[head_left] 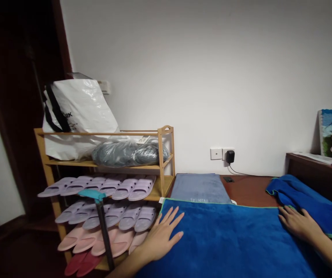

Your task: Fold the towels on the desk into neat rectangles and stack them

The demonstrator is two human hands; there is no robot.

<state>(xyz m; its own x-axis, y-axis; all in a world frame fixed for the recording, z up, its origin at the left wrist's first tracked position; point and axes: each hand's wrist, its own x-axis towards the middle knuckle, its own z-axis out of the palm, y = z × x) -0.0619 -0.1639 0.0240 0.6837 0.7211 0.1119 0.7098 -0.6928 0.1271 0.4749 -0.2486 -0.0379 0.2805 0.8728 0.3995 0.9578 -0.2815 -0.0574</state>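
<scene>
A bright blue towel (229, 235) with a thin green edge lies spread out in front of me on a reddish-brown tabletop (246, 189). My left hand (164, 233) rests flat near the towel's far left corner, fingers spread. At the far right corner lies my right hand (297, 222), palm down, its fingers stretched and slightly bent over the edge. Beyond the spread towel is a folded grey-blue towel (200, 187), partly covered by it. A second blue towel (307, 193) lies crumpled just past my right hand.
Left of the table stands a wooden shoe rack (166, 173) with several slippers (142, 187), a white bag (81, 104) and a plastic-wrapped grey bundle (128, 152). A black pole with a teal top (96, 195) rises before it. A charger (230, 156) is plugged into the wall.
</scene>
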